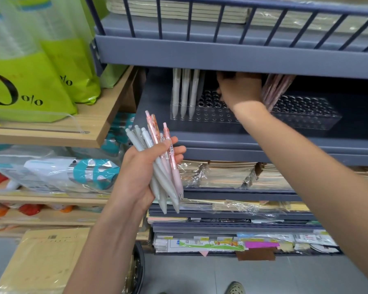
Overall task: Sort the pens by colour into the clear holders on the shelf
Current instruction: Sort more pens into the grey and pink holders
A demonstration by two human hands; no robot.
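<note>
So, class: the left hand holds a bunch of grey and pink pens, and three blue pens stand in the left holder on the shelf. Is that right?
Not quite. The head view shows the three pens standing in the left holder are pale grey, not blue. The left hand does hold a bunch of grey and pink pens.

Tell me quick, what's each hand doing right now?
Left hand: holding a bunch of pens.
Right hand: reaching over the holder; grip cannot be told.

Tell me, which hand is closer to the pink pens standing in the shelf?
Right. The right hand is just beside those pink pens; the left hand is lower down, gripping a pen bunch.
</note>
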